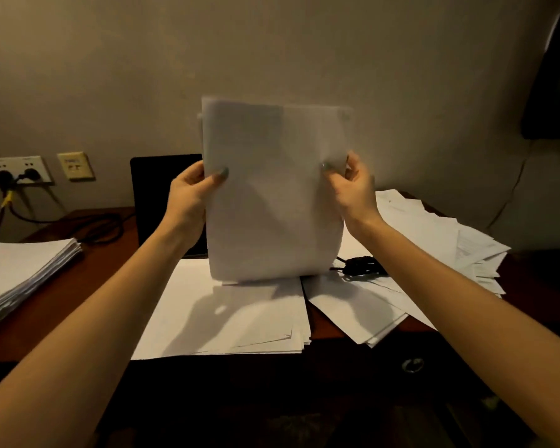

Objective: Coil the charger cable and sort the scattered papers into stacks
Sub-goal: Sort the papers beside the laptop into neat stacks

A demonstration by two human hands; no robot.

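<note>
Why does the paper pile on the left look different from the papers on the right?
The left pile is stacked neatly; the right papers fan out at odd angles. A black cable lies on the right papers, none on the left pile. Both are white sheets on the desk.

my left hand (191,189) and right hand (353,185) grip a sheaf of papers (272,195) upright by its side edges, bottom edge on the flat stack (227,318) at the desk's (110,253) front edge | coiled charger cable (361,266) on loose papers (434,240) toward the right edge | neat stack (20,273) at the left edge
</note>
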